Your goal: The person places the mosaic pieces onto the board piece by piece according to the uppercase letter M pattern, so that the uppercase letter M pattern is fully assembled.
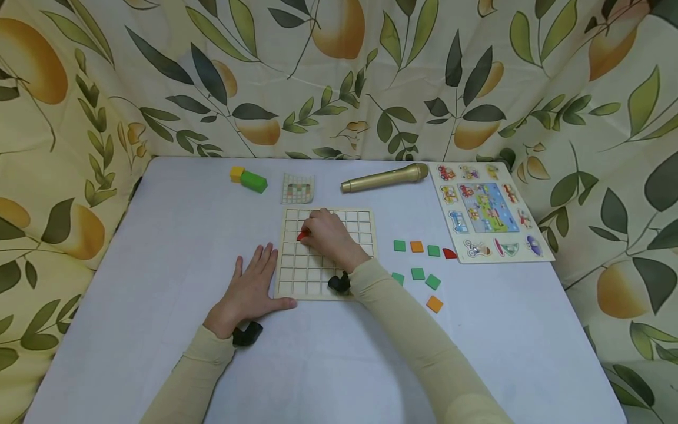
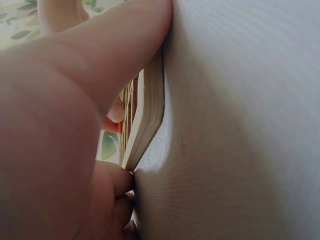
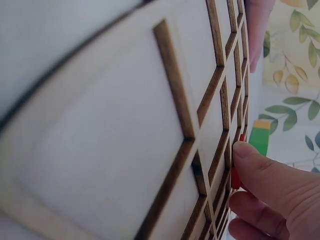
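Observation:
A wooden grid board (image 1: 296, 277) with square cells lies on the white table. Over its upper left cells, my right hand (image 1: 331, 235) pinches a small red piece (image 1: 302, 235); in the right wrist view the red piece (image 3: 235, 177) sits under the thumb, right at the grid's dividers. My left hand (image 1: 249, 288) lies flat with spread fingers along the board's left edge, its thumb at the lower left corner. In the left wrist view, that thumb (image 2: 120, 45) and the curled-under-looking fingers (image 2: 117, 180) border the board's side (image 2: 150, 105).
Right of the board lie several green square tiles (image 1: 418, 274), orange tiles (image 1: 434, 304) and a red quarter-round piece (image 1: 449, 253). Behind are a patterned card (image 1: 298, 188), a green block (image 1: 253, 181), a yellow block (image 1: 236, 174), a gold microphone (image 1: 384, 178) and a picture puzzle board (image 1: 445, 188).

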Action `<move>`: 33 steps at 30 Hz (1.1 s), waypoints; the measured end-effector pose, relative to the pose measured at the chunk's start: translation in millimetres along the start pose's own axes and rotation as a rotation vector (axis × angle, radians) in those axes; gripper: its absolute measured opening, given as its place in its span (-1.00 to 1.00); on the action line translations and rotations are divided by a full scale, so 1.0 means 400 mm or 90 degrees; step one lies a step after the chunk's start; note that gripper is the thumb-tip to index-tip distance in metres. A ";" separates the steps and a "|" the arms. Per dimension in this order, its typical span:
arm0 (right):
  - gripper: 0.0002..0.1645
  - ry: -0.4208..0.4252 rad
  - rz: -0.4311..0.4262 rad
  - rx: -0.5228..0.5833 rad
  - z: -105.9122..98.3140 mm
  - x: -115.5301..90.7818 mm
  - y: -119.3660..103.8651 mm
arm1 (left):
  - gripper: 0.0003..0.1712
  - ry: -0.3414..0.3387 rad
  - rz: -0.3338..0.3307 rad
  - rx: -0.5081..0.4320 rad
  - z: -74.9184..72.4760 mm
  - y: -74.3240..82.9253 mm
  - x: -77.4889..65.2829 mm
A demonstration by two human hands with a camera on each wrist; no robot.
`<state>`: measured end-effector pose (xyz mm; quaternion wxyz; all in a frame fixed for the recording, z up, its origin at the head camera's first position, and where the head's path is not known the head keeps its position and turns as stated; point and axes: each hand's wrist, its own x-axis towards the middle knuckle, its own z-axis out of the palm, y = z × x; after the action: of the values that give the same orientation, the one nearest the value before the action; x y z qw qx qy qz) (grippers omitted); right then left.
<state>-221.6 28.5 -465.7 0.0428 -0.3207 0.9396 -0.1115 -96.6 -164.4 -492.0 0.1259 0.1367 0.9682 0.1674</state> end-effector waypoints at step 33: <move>-0.77 -0.004 0.005 -0.012 -0.003 -0.008 -0.004 | 0.45 0.002 0.004 0.004 0.001 -0.001 0.001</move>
<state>-218.4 29.5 -464.0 0.0433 -0.3179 0.9417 -0.1016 -96.8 -164.5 -492.3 0.1238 0.1397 0.9685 0.1647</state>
